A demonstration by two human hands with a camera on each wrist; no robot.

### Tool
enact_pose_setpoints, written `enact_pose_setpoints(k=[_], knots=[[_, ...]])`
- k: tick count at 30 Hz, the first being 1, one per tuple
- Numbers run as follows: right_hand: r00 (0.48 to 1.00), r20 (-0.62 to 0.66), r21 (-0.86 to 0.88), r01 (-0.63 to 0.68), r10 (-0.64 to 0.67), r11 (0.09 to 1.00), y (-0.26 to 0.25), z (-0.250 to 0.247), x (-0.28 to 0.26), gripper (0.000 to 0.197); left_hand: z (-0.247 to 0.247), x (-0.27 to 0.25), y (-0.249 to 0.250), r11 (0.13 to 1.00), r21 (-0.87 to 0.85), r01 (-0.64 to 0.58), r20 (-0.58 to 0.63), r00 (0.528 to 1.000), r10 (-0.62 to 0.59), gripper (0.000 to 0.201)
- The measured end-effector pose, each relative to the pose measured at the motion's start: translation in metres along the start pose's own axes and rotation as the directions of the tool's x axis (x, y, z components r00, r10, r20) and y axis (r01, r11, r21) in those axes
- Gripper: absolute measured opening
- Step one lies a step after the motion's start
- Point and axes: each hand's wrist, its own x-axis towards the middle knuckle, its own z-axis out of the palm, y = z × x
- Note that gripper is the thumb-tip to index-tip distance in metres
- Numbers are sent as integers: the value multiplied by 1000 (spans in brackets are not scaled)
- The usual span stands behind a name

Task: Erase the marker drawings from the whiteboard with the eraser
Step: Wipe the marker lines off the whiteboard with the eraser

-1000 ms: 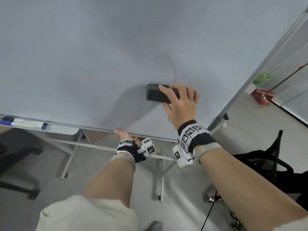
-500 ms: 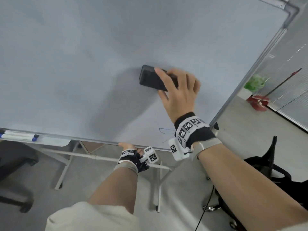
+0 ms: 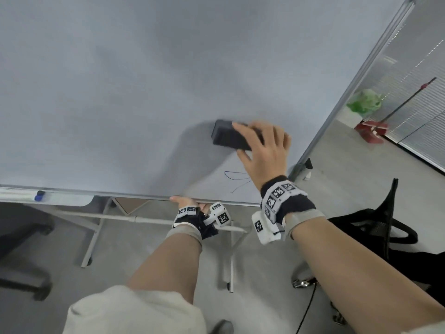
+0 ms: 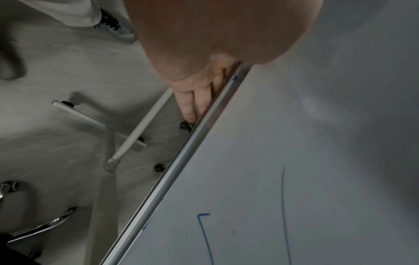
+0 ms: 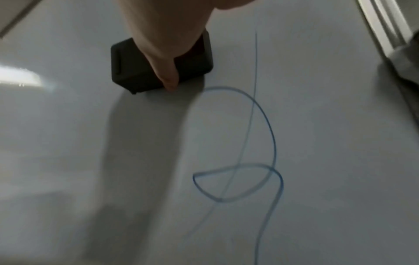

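The whiteboard (image 3: 120, 104) fills the head view. My right hand (image 3: 262, 150) grips the black eraser (image 3: 227, 136) and presses it flat on the board's lower right part; in the right wrist view my thumb (image 5: 167, 71) lies across the eraser (image 5: 140, 68). Blue marker lines (image 3: 234, 175) show just below the eraser, partly hidden by my wrist. The right wrist view shows them as loops and a thin stroke (image 5: 249, 161). My left hand (image 3: 190, 206) holds the board's bottom frame (image 4: 181, 161), fingers (image 4: 190, 107) behind it. More blue lines (image 4: 204, 233) run near it.
A tray at the board's lower left carries markers (image 3: 38, 196). The board's white stand legs (image 3: 91, 237) are on the floor below. A black chair (image 3: 385, 225) stands at the right, another dark chair base (image 3: 24, 273) at the left. A green bag (image 3: 363, 102) lies beyond the board's right edge.
The right hand swept the eraser up the board, wiping away the thin curved stroke above it, then came back down. The left hand kept its hold on the bottom frame.
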Motion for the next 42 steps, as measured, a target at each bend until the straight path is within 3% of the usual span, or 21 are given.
enact_pose_setpoints(k=[2, 4, 7, 10, 14, 17, 21, 23, 27, 30, 32, 34, 36, 38, 40, 42], knots=[[994, -100, 37, -49, 53, 998, 3, -5, 9, 58, 4, 3, -5, 997, -77, -29, 57, 998, 34, 96], [995, -92, 58, -46, 51, 997, 3, 1, -1, 58, 8, 9, -12, 983, -165, -75, 94, 991, 92, 96], [995, 99, 52, 16, -21, 998, 8, 23, -45, 60, 17, 12, -14, 972, -186, -141, 90, 983, 160, 92], [960, 280, 10, 17, -19, 1000, 14, 51, -96, 62, 19, 21, -11, 974, -158, -160, 50, 984, 170, 89], [931, 365, 6, -20, 16, 1000, 7, 74, -124, 61, 10, 52, -6, 959, -199, -201, 13, 978, 208, 89], [957, 291, 43, -20, 7, 999, 8, 69, -112, 60, 18, 42, -7, 962, -174, -213, -2, 976, 216, 90], [995, 79, 109, -71, 63, 992, 2, 54, -68, 57, 24, 33, -11, 947, -242, -210, 72, 970, 233, 88], [997, 71, 113, -33, 25, 993, -5, 58, -60, 57, 24, 32, -8, 947, -253, -197, 49, 975, 216, 90], [950, 276, 68, 131, -144, 989, -7, 82, -98, 60, 12, 42, 2, 967, -193, -168, 2, 985, 171, 94], [914, 388, 44, 115, -123, 992, -2, 80, -111, 61, 12, 43, 0, 988, -73, -135, -13, 991, 135, 97], [939, 337, 40, 51, -62, 998, 5, 64, -99, 60, 16, 41, -3, 982, -97, -163, -23, 987, 162, 97], [986, 158, 24, -60, 55, 998, 15, 43, -72, 58, 22, 41, -6, 969, -155, -194, 1, 980, 197, 95], [981, -36, 29, -188, 189, 982, 28, 24, -44, 57, 23, 45, -8, 966, -183, -182, 24, 982, 189, 97], [955, -131, 46, -261, 264, 964, 39, 14, -29, 58, 24, 47, -11, 973, -145, -180, 6, 983, 182, 99], [957, -105, 43, -266, 269, 963, 40, 15, -35, 57, 23, 66, -10, 973, -115, -198, -32, 980, 196, 102], [983, 59, 28, -176, 174, 984, 34, 26, -61, 57, 14, 112, -6, 973, -67, -223, -89, 972, 217, 113]])
